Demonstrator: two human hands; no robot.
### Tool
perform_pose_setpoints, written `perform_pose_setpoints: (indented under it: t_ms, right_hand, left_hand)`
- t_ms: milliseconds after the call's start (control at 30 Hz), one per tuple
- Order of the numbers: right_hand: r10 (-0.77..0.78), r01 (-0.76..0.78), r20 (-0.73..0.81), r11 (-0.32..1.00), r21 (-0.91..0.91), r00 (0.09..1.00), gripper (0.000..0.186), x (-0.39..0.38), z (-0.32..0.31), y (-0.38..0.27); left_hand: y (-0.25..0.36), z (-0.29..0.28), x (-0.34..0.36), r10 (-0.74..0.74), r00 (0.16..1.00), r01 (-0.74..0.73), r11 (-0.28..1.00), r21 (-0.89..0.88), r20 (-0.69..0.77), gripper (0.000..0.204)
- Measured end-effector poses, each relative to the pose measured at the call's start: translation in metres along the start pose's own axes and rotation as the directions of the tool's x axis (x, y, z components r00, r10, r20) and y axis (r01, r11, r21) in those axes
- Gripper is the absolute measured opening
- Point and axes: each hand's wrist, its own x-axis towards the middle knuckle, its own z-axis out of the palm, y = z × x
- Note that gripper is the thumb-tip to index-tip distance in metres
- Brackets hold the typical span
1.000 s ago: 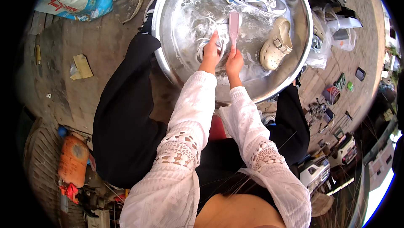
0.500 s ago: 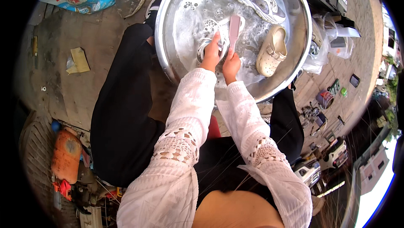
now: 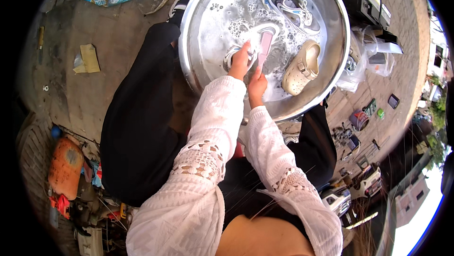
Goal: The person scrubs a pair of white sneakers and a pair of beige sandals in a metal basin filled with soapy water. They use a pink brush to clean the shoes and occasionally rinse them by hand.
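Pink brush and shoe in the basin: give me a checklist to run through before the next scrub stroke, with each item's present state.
1. Left hand on the white shoe: ok.
2. Right hand grips the pink brush: ok.
3. Brush head against the shoe: cannot tell.
4. Soapy water in the metal basin: ok.
5. Beige clog apart from the hands: ok.
6. Sneaker at the far side, out of the way: ok.

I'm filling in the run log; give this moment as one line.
left hand: holds white shoe | right hand: grips pink brush | basin: soapy water, beige clog, sneaker
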Motion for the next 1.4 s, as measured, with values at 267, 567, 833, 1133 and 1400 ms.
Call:
perform_pose_setpoints:
  t_ms: [267, 567, 833, 1133, 1400]
  right_hand:
    - [0.035, -0.030, -0.047, 0.993, 0.114, 0.998, 0.056, -0.013, 0.017, 0.000]
    - [-0.070, 0.075, -0.040, 0.989, 0.130, 0.997, 0.053, -0.007, 0.002, 0.003]
    - [-0.100, 0.101, 0.010, 0.982, -0.157, 0.995, 0.053, 0.054, -0.018, -0.015]
    - [-0.141, 0.174, 0.144, 0.952, -0.251, 0.980, 0.058, 0.039, -0.037, 0.002]
    - [-0.126, 0.155, 0.248, 0.983, -0.101, 0.961, 0.058, 0.022, -0.045, 0.064]
  left_hand:
    - [-0.002, 0.008, -0.004, 0.023, 0.998, -0.022, 1.000, 0.019, -0.066, 0.030]
    - [-0.001, 0.007, -0.005, -0.052, 0.997, 0.054, 0.998, 0.026, -0.052, 0.028]
    - [-0.004, 0.011, -0.008, -0.018, 1.000, 0.018, 1.000, 0.015, -0.001, 0.035]
    - [-0.001, 0.011, -0.013, 0.055, 0.998, -0.054, 0.997, 0.047, -0.029, 0.055]
    - [0.003, 0.023, -0.018, 0.073, 0.997, -0.072, 0.997, 0.019, -0.019, 0.056]
